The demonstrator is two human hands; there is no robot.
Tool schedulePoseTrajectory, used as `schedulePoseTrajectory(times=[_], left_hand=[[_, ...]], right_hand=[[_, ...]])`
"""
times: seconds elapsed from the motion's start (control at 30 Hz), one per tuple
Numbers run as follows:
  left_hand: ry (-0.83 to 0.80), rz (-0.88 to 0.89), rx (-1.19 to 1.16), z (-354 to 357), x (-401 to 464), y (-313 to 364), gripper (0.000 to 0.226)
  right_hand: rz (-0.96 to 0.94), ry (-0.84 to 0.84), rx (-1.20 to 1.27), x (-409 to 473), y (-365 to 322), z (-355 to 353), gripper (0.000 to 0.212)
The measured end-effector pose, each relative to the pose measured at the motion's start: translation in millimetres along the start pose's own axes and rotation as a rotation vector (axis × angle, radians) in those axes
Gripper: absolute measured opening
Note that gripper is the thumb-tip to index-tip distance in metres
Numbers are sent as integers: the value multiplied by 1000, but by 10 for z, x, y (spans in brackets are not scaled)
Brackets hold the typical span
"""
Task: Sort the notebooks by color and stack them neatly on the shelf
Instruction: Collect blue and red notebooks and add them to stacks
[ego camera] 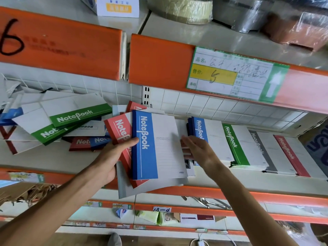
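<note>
My left hand [108, 160] grips a bundle of notebooks, thumb on top. A blue notebook [156, 146] lies uppermost, with a red notebook [120, 132] and a grey one [124, 189] under it. My right hand [197, 150] reaches with straight fingers to the right edge of that blue notebook, beside the blue stack [204, 137] on the shelf [53, 157]. Further right lie sorted stacks: green [237, 146], grey [266, 151], red [291, 153]. A loose heap [71, 121] of green, red and blue notebooks sits at the left.
The orange beam [159, 63] of the upper shelf hangs close above, bearing a price label [230, 73]. Wrapped goods [248, 13] sit on top. Orange lower shelves [195, 208] below carry small packets and metal tools.
</note>
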State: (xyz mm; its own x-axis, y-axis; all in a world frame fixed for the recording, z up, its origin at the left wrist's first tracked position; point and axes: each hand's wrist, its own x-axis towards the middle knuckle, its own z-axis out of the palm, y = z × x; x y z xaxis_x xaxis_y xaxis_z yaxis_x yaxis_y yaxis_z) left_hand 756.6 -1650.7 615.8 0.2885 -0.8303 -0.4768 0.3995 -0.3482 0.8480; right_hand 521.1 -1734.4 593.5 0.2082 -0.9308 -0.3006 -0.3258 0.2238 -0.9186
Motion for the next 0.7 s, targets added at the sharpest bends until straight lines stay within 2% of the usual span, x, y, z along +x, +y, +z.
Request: schedulePoseTrajectory(times=[0.07, 0.17, 0.3, 0.43, 0.7], left_hand=[[-12, 5, -5, 7, 1, -4, 15], [-24, 23, 3, 8, -3, -4, 16], [-35, 25, 16, 3, -10, -31, 18], [-35, 15, 23, -30, 4, -37, 23], [-27, 17, 51, 6, 4, -12, 19]], right_hand=[[13, -14, 73, -85, -12, 144, 33], [-5, 55, 128, -117, 62, 196, 25], [66, 36, 233, -97, 134, 202, 29], [56, 136, 251, -63, 219, 167, 31], [59, 139, 249, -34, 234, 179, 22]])
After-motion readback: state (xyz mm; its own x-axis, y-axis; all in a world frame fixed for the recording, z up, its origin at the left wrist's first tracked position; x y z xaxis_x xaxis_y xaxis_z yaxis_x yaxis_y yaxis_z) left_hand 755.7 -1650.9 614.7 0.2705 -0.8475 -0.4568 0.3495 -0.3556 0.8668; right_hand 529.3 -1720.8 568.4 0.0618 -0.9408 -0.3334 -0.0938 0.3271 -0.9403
